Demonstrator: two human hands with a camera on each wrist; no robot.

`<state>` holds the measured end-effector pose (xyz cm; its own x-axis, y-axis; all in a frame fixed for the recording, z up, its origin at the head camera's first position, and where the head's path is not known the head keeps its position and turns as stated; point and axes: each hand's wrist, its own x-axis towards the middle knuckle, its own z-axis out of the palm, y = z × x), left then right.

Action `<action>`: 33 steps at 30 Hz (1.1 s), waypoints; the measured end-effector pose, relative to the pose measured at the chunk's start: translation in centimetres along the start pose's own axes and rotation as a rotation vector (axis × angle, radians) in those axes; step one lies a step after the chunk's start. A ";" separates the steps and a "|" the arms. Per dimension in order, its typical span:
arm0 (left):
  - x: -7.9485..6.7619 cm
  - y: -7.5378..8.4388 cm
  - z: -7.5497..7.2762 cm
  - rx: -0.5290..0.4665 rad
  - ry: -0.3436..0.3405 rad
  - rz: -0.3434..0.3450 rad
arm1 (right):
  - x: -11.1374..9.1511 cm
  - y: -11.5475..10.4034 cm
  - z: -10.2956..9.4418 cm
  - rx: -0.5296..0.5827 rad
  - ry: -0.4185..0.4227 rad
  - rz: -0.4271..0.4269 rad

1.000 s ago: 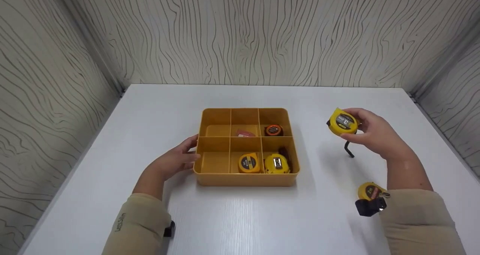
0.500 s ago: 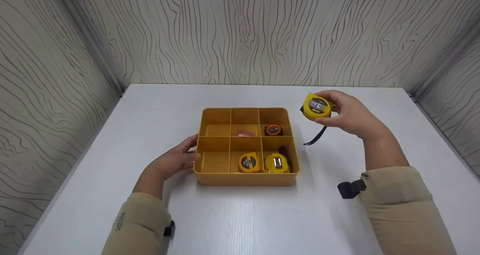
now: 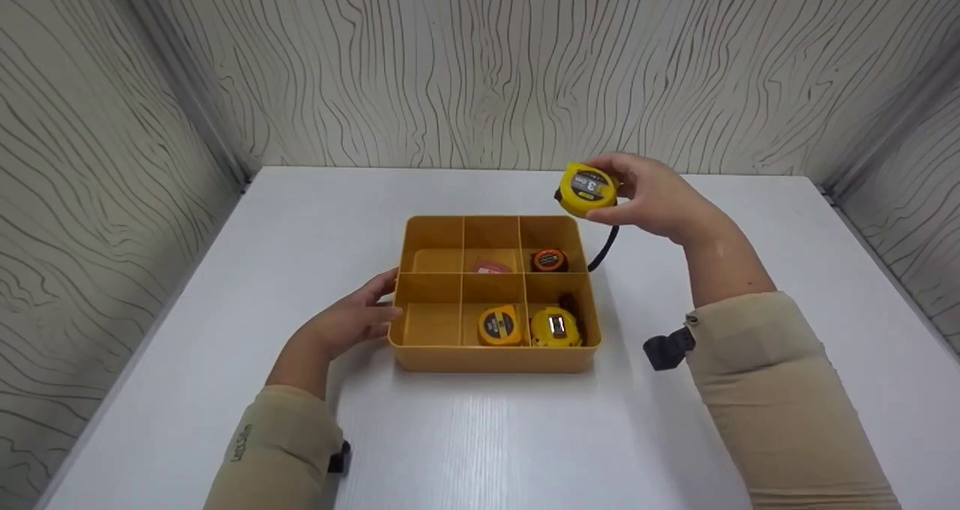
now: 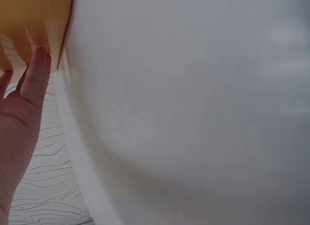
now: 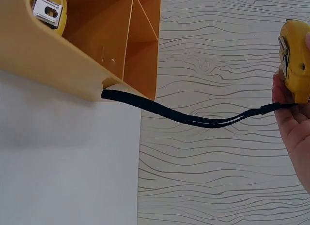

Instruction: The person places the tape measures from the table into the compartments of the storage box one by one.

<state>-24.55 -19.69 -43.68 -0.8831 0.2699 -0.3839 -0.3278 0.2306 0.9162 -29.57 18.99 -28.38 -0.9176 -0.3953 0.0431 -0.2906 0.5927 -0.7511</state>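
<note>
Above the tray (image 3: 495, 360), right hand (image 3: 660, 199) pinches a tape measure (image 3: 587, 189).

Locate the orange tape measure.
Head view: the orange tape measure lies in the far right compartment of the yellow tray, just below the yellow tape held up by the right hand.

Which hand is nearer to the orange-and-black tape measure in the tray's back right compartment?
Right. The right hand hovers just above and behind the orange-and-black tape measure; the left hand rests at the tray's far side.
</note>
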 end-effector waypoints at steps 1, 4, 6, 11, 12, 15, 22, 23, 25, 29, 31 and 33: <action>0.0 0.0 0.0 0.001 0.000 0.000 | 0.2 -0.3 0.1 -0.002 -0.006 -0.006; -0.1 0.0 0.1 0.007 0.009 -0.005 | 0.8 -1.3 0.4 -0.015 -0.018 -0.022; -0.1 0.0 0.1 0.012 0.014 -0.012 | 1.2 -2.0 0.7 -0.020 -0.023 -0.031; -0.3 0.0 0.3 0.015 0.015 -0.007 | 2.2 -3.5 1.6 -0.044 -0.035 -0.059; -0.2 -0.1 0.3 0.014 0.014 -0.003 | 2.4 -3.8 1.7 -0.054 -0.037 -0.065; -0.2 -0.3 0.3 0.001 0.008 0.007 | 2.8 -4.6 2.2 -0.072 -0.042 -0.080; -0.2 -0.3 0.4 -0.005 0.008 -0.002 | 3.8 -6.1 3.7 -0.034 -0.044 -0.096; -0.2 -0.2 0.4 -0.006 0.007 -0.003 | 3.9 -6.3 4.0 -0.032 -0.043 -0.096; -0.2 -0.2 0.4 -0.010 0.008 -0.002 | 4.2 -6.6 4.6 -0.020 -0.046 -0.097; -0.2 -0.1 0.5 -0.011 0.009 -0.005 | 4.7 -7.2 5.8 -0.023 -0.073 -0.095; -0.2 -0.1 0.5 -0.003 0.011 -0.009 | 4.9 -7.5 6.3 -0.024 -0.090 -0.105; -0.1 -0.1 0.5 0.005 0.014 -0.013 | 5.0 -7.8 6.7 -0.021 -0.103 -0.110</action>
<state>-24.23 -19.24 -43.78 -0.8832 0.2541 -0.3942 -0.3377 0.2388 0.9105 -30.09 7.70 -26.68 -0.8473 -0.5281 0.0560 -0.3949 0.5560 -0.7313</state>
